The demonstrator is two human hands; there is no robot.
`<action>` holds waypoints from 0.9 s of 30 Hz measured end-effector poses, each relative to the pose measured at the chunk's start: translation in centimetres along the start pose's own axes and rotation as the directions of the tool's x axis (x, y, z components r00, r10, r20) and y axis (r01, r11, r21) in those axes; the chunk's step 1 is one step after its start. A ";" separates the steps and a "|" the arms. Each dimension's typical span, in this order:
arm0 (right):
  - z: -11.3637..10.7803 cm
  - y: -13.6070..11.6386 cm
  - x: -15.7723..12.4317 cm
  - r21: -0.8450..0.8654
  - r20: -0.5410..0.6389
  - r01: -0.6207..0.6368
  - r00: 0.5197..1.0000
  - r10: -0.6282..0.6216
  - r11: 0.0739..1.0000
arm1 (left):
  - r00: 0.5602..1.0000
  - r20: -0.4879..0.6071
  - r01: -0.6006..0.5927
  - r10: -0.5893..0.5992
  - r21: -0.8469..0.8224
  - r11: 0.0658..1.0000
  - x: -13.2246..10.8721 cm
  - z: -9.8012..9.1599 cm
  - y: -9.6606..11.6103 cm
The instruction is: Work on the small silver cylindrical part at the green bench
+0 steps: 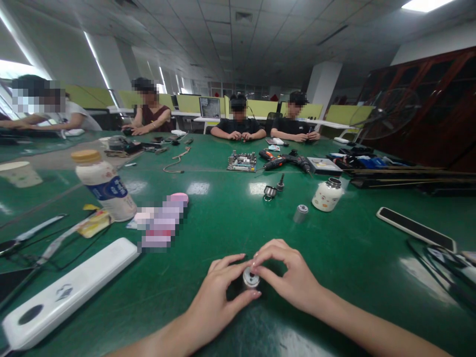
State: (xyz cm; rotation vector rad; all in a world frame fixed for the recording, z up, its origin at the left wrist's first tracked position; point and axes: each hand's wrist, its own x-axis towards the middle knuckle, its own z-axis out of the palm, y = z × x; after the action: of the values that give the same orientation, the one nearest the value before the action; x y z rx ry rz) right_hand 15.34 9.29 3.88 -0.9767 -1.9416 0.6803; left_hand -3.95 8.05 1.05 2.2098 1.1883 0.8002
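A small silver metal cylinder [251,283] stands upright on the green table in front of me, its round top face showing dark spots. It looks like a small electric motor. My left hand [217,287] curves round it from the left, with the thumb on the near side and the fingers on the far side. At its top rim my right hand [288,272] has thumb and forefinger pinched together; whatever lies between those fingertips is too small to make out. A similar silver cylinder [301,213] stands farther off to the right.
A white power strip [70,292], a bottle [106,188] and a paper cup [20,174] are on the left. Beyond lie a circuit board [242,161], power drills [284,159] and a metal cap [269,192]. A white flask [327,194] and a phone [416,229] are rightward. Several people sit opposite.
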 end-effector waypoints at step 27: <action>-0.3 -0.6 0.3 0.031 0.075 -0.069 0.995 0.067 0.997 | 0.994 0.101 -0.027 0.029 -0.024 0.999 -0.2 0.3 -0.5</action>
State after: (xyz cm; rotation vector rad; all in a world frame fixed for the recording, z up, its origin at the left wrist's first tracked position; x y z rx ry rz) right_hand 15.27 9.20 4.61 -1.0136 -1.9622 0.7959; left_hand -4.11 8.06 0.47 2.2257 1.0972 0.7004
